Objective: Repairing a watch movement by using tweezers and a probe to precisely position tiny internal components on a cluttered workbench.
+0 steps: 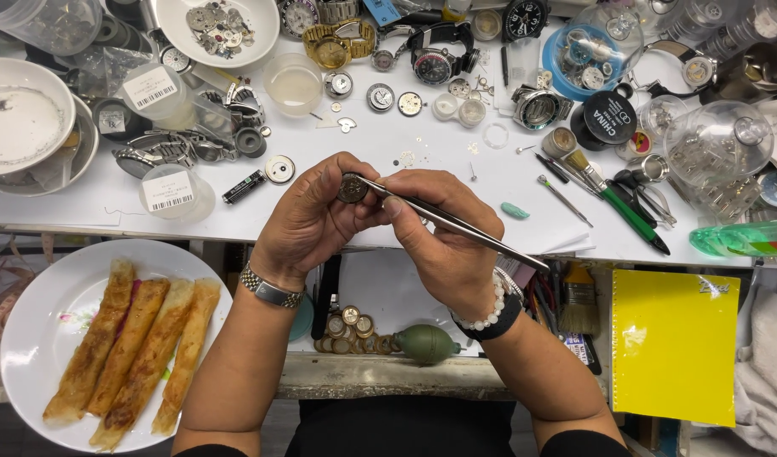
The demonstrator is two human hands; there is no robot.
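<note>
Head view: your left hand [308, 222] pinches a small round watch movement [352, 188] in its fingers above the white surface [456, 182]. Your right hand [443, 241] squeezes tweezers [456, 224], tips touching the movement. The work looks midway; loose parts lie about.

Our left hand [308, 222] pinches a small round metal watch movement [352, 188] (its detail blurred); our right hand [443, 241] touches slim steel tweezers [452, 223] to it.
</note>
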